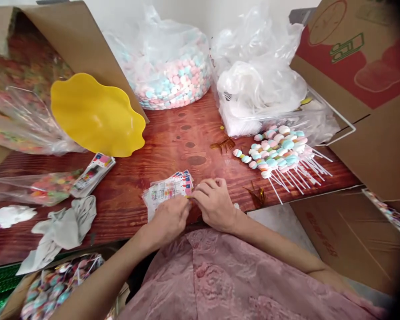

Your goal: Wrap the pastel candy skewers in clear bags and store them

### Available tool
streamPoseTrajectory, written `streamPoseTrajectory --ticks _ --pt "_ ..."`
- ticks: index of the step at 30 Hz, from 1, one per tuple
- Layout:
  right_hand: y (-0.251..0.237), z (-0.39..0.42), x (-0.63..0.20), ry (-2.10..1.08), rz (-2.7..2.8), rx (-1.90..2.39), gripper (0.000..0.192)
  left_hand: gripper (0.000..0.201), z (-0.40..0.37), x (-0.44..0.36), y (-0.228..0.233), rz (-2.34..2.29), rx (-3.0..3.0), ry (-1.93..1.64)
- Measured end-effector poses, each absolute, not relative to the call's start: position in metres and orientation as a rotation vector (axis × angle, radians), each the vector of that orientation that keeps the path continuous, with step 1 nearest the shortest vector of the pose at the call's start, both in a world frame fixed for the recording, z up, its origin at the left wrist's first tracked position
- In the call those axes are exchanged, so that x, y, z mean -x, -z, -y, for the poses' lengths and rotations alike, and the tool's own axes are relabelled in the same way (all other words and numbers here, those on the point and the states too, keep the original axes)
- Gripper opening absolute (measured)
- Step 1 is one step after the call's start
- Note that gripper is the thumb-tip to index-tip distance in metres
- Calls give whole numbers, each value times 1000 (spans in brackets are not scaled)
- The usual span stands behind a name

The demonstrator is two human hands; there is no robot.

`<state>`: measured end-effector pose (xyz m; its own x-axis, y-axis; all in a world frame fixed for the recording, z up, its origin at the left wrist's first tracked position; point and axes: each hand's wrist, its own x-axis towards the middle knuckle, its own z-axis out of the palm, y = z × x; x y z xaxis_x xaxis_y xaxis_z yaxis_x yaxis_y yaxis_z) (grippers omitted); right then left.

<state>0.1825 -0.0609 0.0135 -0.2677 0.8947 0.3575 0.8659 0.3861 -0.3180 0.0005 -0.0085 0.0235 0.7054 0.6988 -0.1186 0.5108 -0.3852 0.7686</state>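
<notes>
Both hands meet at the near edge of the reddish wooden table (173, 138) in the head view. Left hand (169, 218) and right hand (214, 202) have their fingertips drawn together at one spot, pinching at the right edge of a small stack of thin, printed clear plastic packets (166, 191) that lies flat on the wood directly under them; what exactly sits between the fingertips is too small to tell.

These packets look light, limp and slick, likely to slide on one another, so a pinch at a corner or open edge seems the best hold.

To the right, well apart, lies a heap of pastel marshmallow skewers on white sticks (280, 153). A wavy yellow plastic bowl (96, 118) leans at the left, with a crumpled grey cloth (65, 226) near the front edge. Behind stands a clear bag of pink, blue and white candies (168, 75).
</notes>
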Motion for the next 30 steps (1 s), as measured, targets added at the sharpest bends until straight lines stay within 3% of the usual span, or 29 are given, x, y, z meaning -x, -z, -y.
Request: streamPoseTrajectory --ticks 3,7,10,16,23,30 --pt "-14 68 -186 234 2142 1304 31 30 0 1 -22 -800 -1440 -192" --pt "-4 75 -197 227 2217 1105 24 36 1 1 -24 -563 -959 17" --pt "5 76 -196 72 2293 1239 20 36 11 -5 -23 -614 -1211 31" --pt "-8 80 -225 -293 2145 1520 20 25 23 -15 -16 -817 -2184 -386" --pt "-28 88 -353 74 2434 1718 20 25 7 -11 -11 -1001 -1485 -509" --pt "-2 87 -352 152 2658 1672 19 35 13 -24 -10 -1011 -1187 -499"
